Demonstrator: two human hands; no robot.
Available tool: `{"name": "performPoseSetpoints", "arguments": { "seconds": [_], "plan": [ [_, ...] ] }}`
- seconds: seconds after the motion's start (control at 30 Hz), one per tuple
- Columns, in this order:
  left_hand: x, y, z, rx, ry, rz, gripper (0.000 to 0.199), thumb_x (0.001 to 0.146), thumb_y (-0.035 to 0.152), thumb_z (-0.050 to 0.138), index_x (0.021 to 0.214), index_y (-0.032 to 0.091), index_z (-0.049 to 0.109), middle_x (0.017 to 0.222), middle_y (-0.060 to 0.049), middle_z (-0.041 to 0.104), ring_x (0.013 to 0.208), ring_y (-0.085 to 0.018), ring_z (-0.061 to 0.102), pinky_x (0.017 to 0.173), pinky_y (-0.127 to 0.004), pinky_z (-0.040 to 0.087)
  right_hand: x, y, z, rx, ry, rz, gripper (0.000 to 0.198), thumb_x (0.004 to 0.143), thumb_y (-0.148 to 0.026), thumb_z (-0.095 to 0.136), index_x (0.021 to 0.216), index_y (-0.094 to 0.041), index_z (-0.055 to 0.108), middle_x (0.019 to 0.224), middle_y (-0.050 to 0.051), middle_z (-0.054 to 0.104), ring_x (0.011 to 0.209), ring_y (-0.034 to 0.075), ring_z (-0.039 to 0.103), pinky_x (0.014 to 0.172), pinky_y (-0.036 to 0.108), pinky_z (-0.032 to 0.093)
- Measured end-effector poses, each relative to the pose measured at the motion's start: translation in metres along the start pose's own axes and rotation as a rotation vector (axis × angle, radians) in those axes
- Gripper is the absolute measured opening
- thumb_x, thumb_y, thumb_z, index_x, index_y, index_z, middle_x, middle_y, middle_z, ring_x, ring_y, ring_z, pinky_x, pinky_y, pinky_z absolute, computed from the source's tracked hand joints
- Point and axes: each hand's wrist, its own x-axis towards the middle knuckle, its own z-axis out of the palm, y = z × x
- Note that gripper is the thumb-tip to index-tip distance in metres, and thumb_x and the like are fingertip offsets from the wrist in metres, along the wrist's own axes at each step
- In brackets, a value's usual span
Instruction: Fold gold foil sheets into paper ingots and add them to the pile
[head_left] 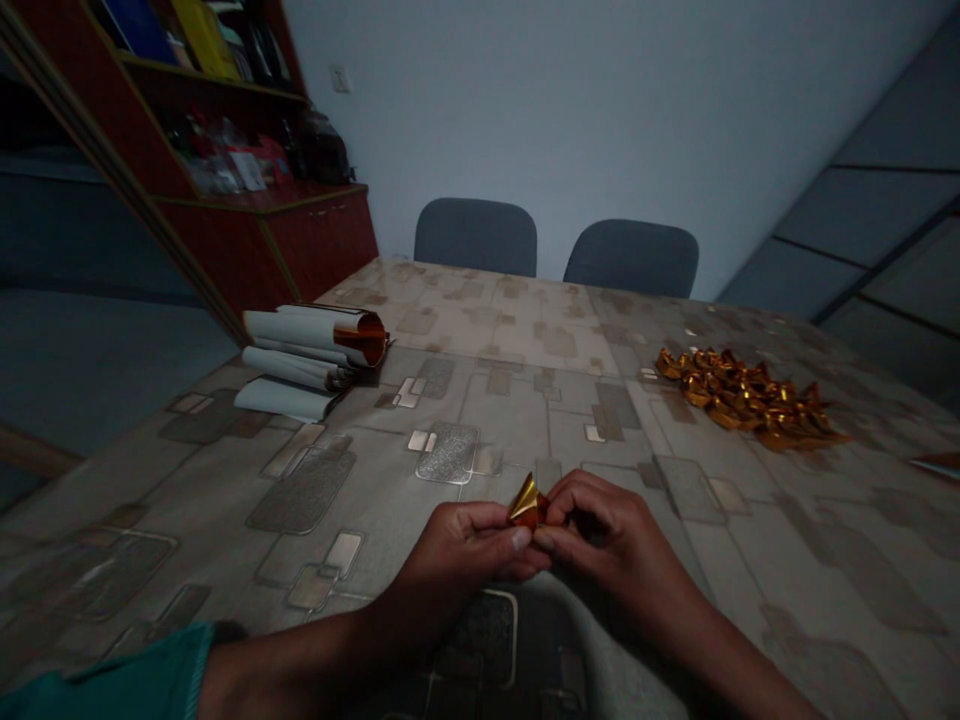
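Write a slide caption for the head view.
Left hand and right hand hold a folded gold piece at a patterned table; similar gold pieces and curled sheets lie beyond.

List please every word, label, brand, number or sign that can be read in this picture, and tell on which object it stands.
No text can be read.
Packages on the cabinet: any print is too small and blurred.
Yellow item on the upper shelf: likewise unreadable.
Folded gold foil piece between the hands, finished gold foil pieces and curled sheets: no lettering visible.
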Motion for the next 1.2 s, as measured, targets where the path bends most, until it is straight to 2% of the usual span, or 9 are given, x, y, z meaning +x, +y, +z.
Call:
{"name": "performPoseSetpoints", "arguments": {
  "seconds": [0.17,0.33,0.5,0.63,0.7,0.87,1.03,1.2],
  "plan": [
    [0.0,-0.002,-0.001,-0.007,-0.029,0.0,0.033,0.081,0.042,0.076,0.096,0.012,0.077,0.091,-0.01,0.079,0.085,-0.017,0.072,0.083,-0.028,0.053,-0.001,0.003,0.002,0.129,0.011,0.133,0.016,0.079,-0.028,0.071,0.07,-0.02,0.059,0.063,-0.003,0.056,0.056,0.013,0.047,0.053,0.026,0.034],
    [0.0,-0.005,-0.003,-0.001,-0.041,0.016,0.035,0.083,0.042,0.075,0.098,0.011,0.076,0.095,-0.012,0.079,0.086,-0.018,0.073,0.084,-0.029,0.054,0.001,0.003,0.004,0.191,-0.005,0.138,0.021,0.078,-0.031,0.07,0.066,-0.021,0.057,0.065,-0.002,0.056,0.06,0.014,0.049,0.055,0.027,0.036],
    [0.001,-0.004,-0.003,-0.046,-0.038,0.022,0.031,0.086,0.042,0.072,0.093,0.012,0.076,0.09,-0.01,0.078,0.082,-0.016,0.072,0.083,-0.028,0.055,-0.001,0.0,-0.003,0.194,-0.069,0.05,0.019,0.086,-0.033,0.065,0.071,-0.021,0.063,0.075,0.002,0.059,0.07,0.017,0.054,0.064,0.031,0.041],
    [0.002,-0.004,-0.003,-0.085,-0.05,0.02,0.031,0.086,0.041,0.072,0.097,0.012,0.076,0.092,-0.01,0.078,0.083,-0.015,0.072,0.083,-0.026,0.054,-0.005,-0.001,-0.009,0.314,-0.146,0.108,0.014,0.086,-0.036,0.067,0.088,-0.021,0.067,0.081,0.002,0.061,0.07,0.017,0.054,0.062,0.03,0.041],
    [0.002,-0.003,-0.003,-0.093,-0.046,0.018,0.031,0.086,0.041,0.073,0.097,0.012,0.076,0.092,-0.01,0.078,0.084,-0.015,0.072,0.083,-0.026,0.054,-0.005,-0.001,-0.009,0.339,-0.157,0.141,0.015,0.086,-0.035,0.066,0.089,-0.021,0.067,0.081,0.002,0.062,0.068,0.016,0.053,0.06,0.029,0.04],
    [-0.001,-0.003,-0.001,-0.065,-0.029,0.0,0.032,0.085,0.04,0.074,0.097,0.011,0.076,0.091,-0.011,0.078,0.082,-0.015,0.072,0.082,-0.026,0.054,-0.002,0.002,-0.004,0.219,-0.081,0.128,0.014,0.083,-0.028,0.067,0.073,-0.02,0.062,0.073,0.001,0.061,0.065,0.016,0.052,0.059,0.029,0.039],
    [0.0,-0.005,-0.002,-0.054,-0.067,0.009,0.031,0.087,0.038,0.072,0.098,0.009,0.074,0.093,-0.012,0.078,0.084,-0.014,0.072,0.08,-0.024,0.054,-0.001,-0.003,-0.005,0.097,-0.105,0.083,0.016,0.085,-0.027,0.062,0.072,-0.02,0.06,0.073,0.002,0.062,0.067,0.017,0.054,0.061,0.03,0.04],
    [0.005,-0.006,-0.006,-0.13,-0.091,0.025,0.034,0.079,0.034,0.081,0.099,0.012,0.065,0.092,-0.01,0.078,0.078,-0.015,0.074,0.073,-0.023,0.056,-0.001,-0.003,-0.007,0.048,-0.115,0.07,0.014,0.084,-0.023,0.062,0.07,-0.02,0.061,0.07,0.0,0.06,0.064,0.015,0.053,0.059,0.028,0.038]
  ]
}}
